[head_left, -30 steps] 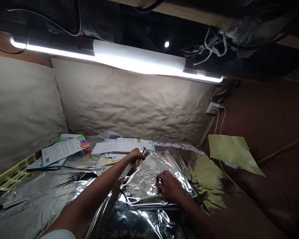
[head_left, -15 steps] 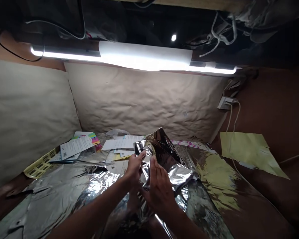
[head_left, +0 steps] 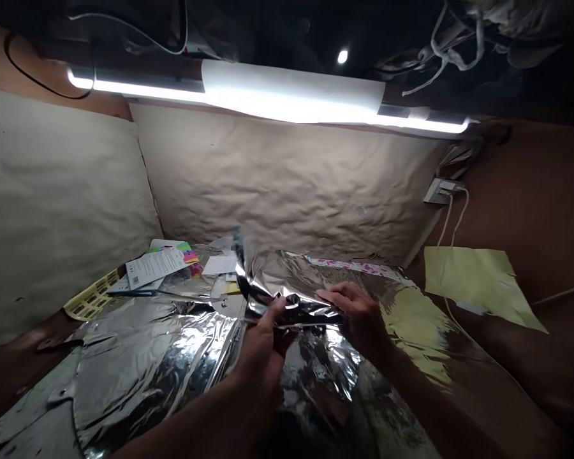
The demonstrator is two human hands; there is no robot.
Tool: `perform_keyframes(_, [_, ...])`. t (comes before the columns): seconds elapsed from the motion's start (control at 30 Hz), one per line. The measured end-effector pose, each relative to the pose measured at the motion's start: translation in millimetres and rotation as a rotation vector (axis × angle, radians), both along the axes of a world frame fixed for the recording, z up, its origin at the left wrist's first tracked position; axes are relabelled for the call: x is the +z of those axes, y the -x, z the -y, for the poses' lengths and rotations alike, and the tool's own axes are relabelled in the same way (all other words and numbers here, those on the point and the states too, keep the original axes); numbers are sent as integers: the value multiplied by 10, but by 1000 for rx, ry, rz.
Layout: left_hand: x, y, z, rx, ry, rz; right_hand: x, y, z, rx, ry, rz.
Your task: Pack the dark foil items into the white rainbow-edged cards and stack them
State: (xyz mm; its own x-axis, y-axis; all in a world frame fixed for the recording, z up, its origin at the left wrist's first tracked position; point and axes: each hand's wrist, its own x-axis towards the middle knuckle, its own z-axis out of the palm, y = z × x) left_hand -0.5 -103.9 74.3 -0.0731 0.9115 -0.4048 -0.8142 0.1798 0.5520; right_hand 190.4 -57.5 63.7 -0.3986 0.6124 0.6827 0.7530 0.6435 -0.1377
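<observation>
A crinkled silver foil piece (head_left: 294,309) is held up between my two hands above the foil-covered surface (head_left: 119,376). My left hand (head_left: 264,338) grips its near left part, the thumb on top and the fingers mostly hidden below. At the right end, my right hand (head_left: 361,315) pinches the foil between thumb and fingers. One corner of the foil stands up at the left, blurred by motion. Bright reflections make its folds hard to tell apart from the sheet underneath.
Printed papers (head_left: 157,268) and a yellow label sheet (head_left: 93,296) lie at the left. A white card (head_left: 220,264) is behind my left hand. Yellow paper (head_left: 478,280) and cables from a socket (head_left: 441,190) are at the right. A lamp (head_left: 291,102) spans the back.
The foil has been lowered and now stretches sideways between my hands. My right hand has moved right and up, away from my left. The view has shifted slightly.
</observation>
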Motion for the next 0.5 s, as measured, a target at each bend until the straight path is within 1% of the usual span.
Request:
perform_keyframes(0.03, [-41,-12,75,-26,39,4,-9,-97,-60,38,-32,31])
perform_keyframes(0.07, [-102,-34,143,-40,74,14,-60,-175,-89,70,-51,64])
perform_keyframes(0.13, [-259,-111,244,-34,127,48,-265,-244,-35,96,-64,113])
perform_keyframes(0.2, [-435,-221,292,-9,155,81,-541,-194,157,64,-67,115])
perform_keyframes(0.27, [-615,-341,316,6,171,94,-796,-74,410,19,-50,89])
perform_keyframes(0.3, [-705,-396,335,2,168,96,-893,-14,521,15,-28,86])
perform_keyframes(0.37, [-874,-468,411,-40,149,88,-1013,54,649,31,13,66])
perform_keyframes(0.4, [-942,-471,469,-108,124,73,-1038,45,656,45,31,44])
perform_keyframes(0.43, [-988,-446,536,-227,77,43,-1045,2,628,60,48,11])
perform_keyframes(0.47, [-1004,-388,605,-396,3,-5,-1041,-75,577,78,65,-25])
perform_keyframes(0.5, [-985,-299,667,-595,-94,-71,-1030,-179,516,105,82,-59])
